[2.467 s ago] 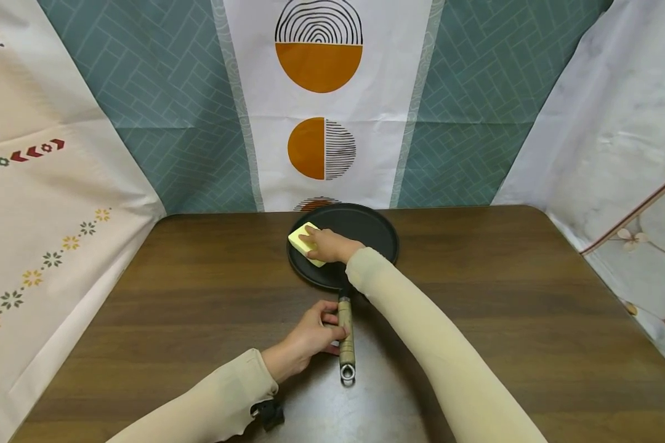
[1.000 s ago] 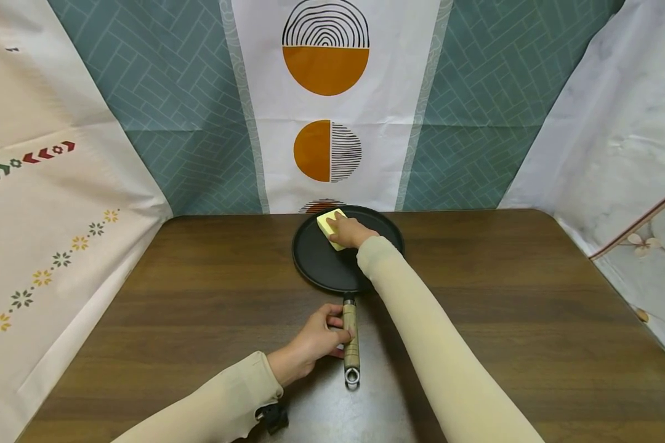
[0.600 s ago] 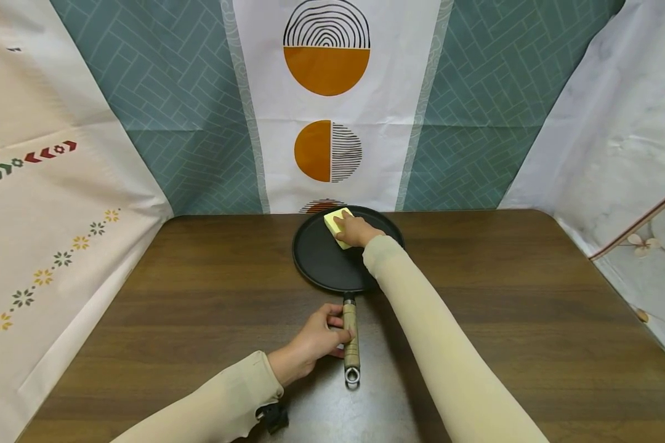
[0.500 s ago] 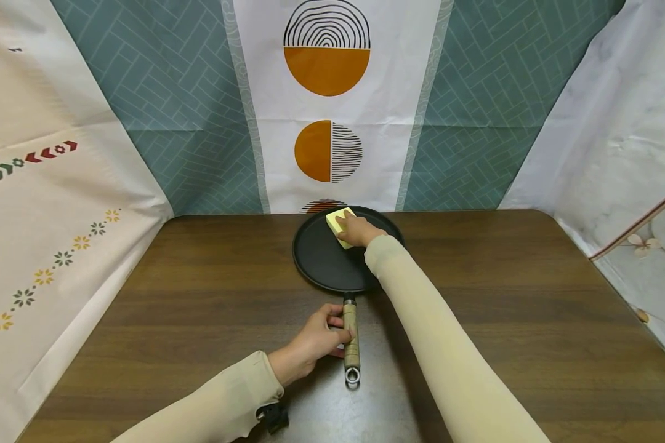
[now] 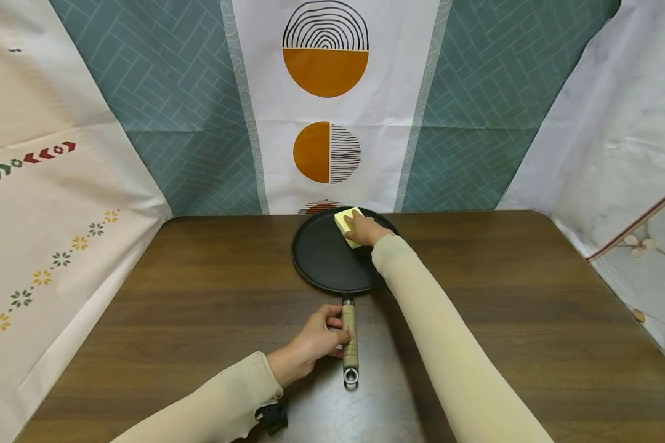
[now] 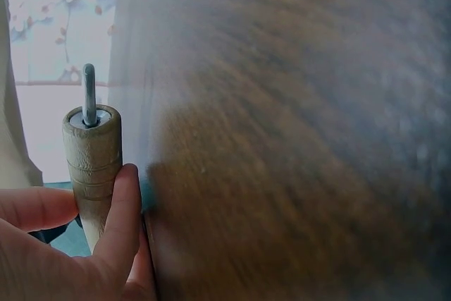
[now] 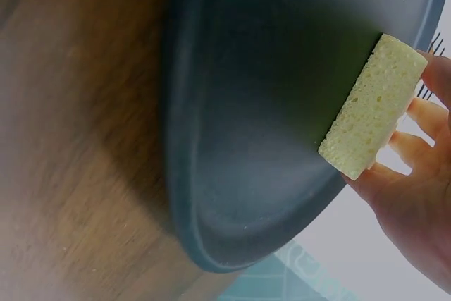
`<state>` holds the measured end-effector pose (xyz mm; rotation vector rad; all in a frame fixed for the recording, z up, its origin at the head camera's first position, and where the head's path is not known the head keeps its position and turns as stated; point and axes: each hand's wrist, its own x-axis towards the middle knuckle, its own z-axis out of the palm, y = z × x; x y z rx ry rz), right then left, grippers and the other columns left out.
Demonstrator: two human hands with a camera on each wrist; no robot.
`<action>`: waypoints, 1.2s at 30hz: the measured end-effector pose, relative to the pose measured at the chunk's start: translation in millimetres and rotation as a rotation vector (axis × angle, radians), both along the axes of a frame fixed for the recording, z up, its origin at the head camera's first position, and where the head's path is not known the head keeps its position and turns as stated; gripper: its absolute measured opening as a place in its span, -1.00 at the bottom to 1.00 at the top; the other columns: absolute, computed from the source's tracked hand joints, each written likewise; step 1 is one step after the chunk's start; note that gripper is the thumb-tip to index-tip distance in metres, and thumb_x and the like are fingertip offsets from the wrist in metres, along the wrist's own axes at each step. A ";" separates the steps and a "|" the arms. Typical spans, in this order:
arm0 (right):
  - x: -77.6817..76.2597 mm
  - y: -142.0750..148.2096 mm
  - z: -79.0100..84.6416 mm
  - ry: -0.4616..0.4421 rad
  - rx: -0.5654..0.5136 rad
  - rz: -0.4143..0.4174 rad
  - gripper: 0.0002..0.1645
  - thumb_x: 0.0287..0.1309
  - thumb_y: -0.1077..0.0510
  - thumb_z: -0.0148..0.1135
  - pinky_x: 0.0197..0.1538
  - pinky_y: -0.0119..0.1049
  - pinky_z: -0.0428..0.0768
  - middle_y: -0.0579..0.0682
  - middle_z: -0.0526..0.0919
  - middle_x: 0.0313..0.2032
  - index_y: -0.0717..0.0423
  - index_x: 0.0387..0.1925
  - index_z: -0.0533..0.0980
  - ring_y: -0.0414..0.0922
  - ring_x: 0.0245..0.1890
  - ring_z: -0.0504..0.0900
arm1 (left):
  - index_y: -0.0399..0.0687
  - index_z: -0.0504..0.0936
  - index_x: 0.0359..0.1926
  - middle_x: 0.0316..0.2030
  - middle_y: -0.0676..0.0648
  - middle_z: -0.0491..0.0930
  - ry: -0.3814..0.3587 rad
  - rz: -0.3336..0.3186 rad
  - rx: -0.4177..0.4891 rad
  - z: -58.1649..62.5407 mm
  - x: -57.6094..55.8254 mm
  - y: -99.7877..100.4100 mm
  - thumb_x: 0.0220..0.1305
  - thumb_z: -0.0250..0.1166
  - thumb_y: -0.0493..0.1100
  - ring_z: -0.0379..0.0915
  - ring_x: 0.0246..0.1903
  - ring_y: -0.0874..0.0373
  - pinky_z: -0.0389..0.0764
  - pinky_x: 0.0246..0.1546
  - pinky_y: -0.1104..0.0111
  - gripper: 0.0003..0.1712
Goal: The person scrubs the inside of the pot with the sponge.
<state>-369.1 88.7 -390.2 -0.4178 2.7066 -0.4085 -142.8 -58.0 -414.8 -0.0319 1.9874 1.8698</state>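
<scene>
A round black frying pan [image 5: 327, 258] lies near the table's far edge, its wooden handle [image 5: 350, 338] pointing toward me and ending in a metal ring. My left hand [image 5: 314, 338] grips that handle, thumb on one side and fingers on the other; the left wrist view shows the handle [image 6: 93, 153] pinched between them. My right hand [image 5: 367, 231] holds a pale yellow sponge [image 5: 343, 220] against the far part of the pan. In the right wrist view the porous side of the sponge [image 7: 373, 107] faces the camera, with thumb and fingers gripping its ends.
The brown wooden table [image 5: 199, 295] extends to both sides of the pan. A patterned cloth [image 5: 310, 104] hangs right behind the far edge. Light cloths hang at left [image 5: 61, 215] and right [image 5: 615, 154]. A black device [image 5: 271, 417] sits under the left wrist.
My right hand has slid the sponge from the pan's left side up and to the right across its surface. The left hand keeps its grip on the handle.
</scene>
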 end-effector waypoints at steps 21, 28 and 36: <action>6.4 19.3 1.8 -0.005 -0.028 -0.018 -0.27 0.45 0.00 -0.09 0.30 0.04 0.25 0.14 -0.24 0.50 0.00 0.51 -0.09 0.22 0.42 0.01 | -0.47 0.23 0.21 -0.19 -0.24 0.32 0.029 -0.002 0.004 -2.4 0.8 1.8 0.07 0.20 -0.51 0.44 -0.41 0.06 0.66 -0.45 0.22 -0.36; 10.8 24.3 4.3 -0.014 -0.043 -0.010 -0.27 0.45 0.02 -0.08 0.18 -0.02 0.31 0.15 -0.23 0.50 0.02 0.50 -0.08 0.20 0.39 0.10 | -0.47 0.23 0.23 -0.18 -0.25 0.32 0.026 0.004 -0.007 -0.9 1.5 1.5 0.07 0.19 -0.51 0.44 -0.40 0.05 0.67 -0.44 0.20 -0.34; 11.8 31.8 3.1 -0.001 -0.036 -0.001 -0.27 0.44 0.01 -0.07 0.27 0.03 0.26 0.17 -0.22 0.49 0.05 0.50 -0.06 0.24 0.40 0.04 | -0.47 0.23 0.23 -0.18 -0.25 0.32 0.026 0.001 -0.009 -3.7 0.7 2.2 0.06 0.19 -0.52 0.43 -0.40 0.05 0.67 -0.43 0.20 -0.34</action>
